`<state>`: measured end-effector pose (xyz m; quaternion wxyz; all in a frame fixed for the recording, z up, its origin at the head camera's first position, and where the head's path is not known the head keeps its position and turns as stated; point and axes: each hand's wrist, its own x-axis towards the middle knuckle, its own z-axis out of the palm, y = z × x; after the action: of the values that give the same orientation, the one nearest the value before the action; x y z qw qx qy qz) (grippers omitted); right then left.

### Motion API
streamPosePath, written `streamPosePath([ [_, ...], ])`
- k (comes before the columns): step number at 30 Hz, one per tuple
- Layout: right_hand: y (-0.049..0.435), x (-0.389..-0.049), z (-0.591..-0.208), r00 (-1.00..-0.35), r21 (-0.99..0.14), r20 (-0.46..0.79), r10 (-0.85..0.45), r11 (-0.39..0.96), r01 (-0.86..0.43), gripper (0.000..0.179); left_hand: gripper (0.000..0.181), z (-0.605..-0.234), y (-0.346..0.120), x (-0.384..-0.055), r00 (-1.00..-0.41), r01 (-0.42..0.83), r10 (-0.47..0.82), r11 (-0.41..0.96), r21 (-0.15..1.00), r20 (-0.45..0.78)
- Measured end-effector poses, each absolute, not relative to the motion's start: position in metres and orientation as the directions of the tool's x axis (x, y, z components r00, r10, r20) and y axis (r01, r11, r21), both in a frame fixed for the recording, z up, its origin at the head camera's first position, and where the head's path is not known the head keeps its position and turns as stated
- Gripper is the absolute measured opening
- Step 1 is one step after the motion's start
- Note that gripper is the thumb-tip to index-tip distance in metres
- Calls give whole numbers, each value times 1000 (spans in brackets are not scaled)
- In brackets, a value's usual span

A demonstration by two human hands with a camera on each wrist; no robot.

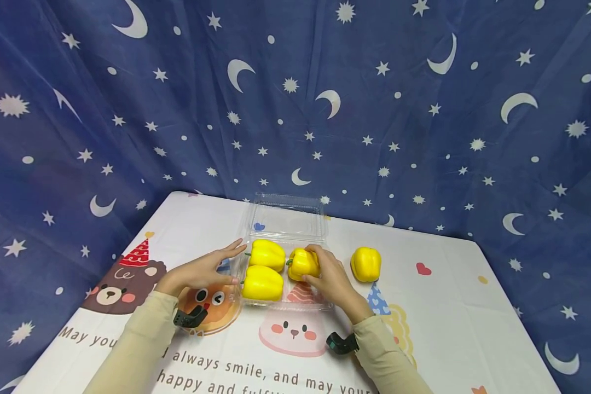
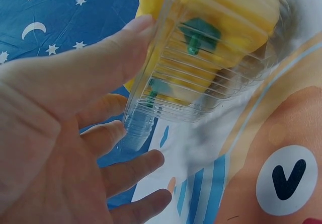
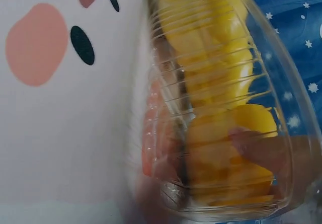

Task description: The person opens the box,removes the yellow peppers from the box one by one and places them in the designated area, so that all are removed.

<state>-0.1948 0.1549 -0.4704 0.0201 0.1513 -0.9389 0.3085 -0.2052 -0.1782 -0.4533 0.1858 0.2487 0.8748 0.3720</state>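
Note:
A clear plastic clamshell box (image 1: pixel 295 304) lies open on the table, its lid (image 1: pixel 289 214) folded back. Two yellow bell peppers, one at the back (image 1: pixel 267 254) and one at the front (image 1: pixel 262 283), lie in its left half, green stems pointing left. My right hand (image 1: pixel 332 276) grips a third yellow bell pepper (image 1: pixel 303 265) in the right half; the right wrist view is blurred and shows it through the box wall. Beside the box's left wall, my left hand (image 1: pixel 205 269) has its fingers spread, with the thumb (image 2: pixel 128 45) at the rim.
Another yellow bell pepper (image 1: pixel 366 264) stands on the table to the right of the box. A white cloth with cartoon animals and lettering covers the table (image 1: pixel 448 317). Behind it hangs a blue curtain (image 1: pixel 354 65) with moons and stars.

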Motion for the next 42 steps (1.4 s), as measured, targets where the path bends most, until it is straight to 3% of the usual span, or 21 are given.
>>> streamPosePath([
  [16,152,-192,-478,-943,-485,203,-265,809,-331,72,83,-456,-178,-205,-811,295,570,593,749,-132],
  [42,152,-194,-459,-946,-556,243,-214,768,-316,69,84,-454,-180,-206,-821,287,551,624,727,-149],
])
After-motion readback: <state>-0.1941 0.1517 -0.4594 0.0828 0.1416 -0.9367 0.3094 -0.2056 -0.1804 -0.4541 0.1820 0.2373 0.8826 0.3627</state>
